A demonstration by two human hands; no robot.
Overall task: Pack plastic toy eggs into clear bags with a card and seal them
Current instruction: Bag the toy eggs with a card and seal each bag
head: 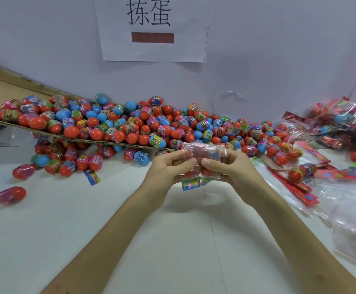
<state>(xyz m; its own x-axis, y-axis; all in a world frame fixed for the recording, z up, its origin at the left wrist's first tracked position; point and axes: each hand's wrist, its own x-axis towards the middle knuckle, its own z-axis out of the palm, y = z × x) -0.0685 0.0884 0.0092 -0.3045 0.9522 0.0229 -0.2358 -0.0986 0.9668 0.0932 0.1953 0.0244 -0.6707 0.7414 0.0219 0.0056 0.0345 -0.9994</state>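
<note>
I have the clear bag (pixel 202 154) up off the surface (pixel 172 230), held between both hands in front of the heap of loose eggs (pixel 143 124) that runs along the far edge. It lies crosswise to me, its long axis running left to right, with the eggs inside it bunched toward the far side and the printed card (pixel 194 183) hanging out on the near side, just under my thumbs.

My left hand (pixel 168 168) and right hand (pixel 225 166) are equally close; each has its fingers (pixel 188 164) narrowed down onto the film, thumbs nearly touching at the middle of the bag. I cannot tell whether the mouth is already closed, since the plastic is blurred and crumpled there.

My judgement is that the seal comes next, and it turns on the card lying flat along the near edge of the bag between my thumbs. Finished bags (pixel 331 122) sit at the far right corner, nearer my right hand.
</note>
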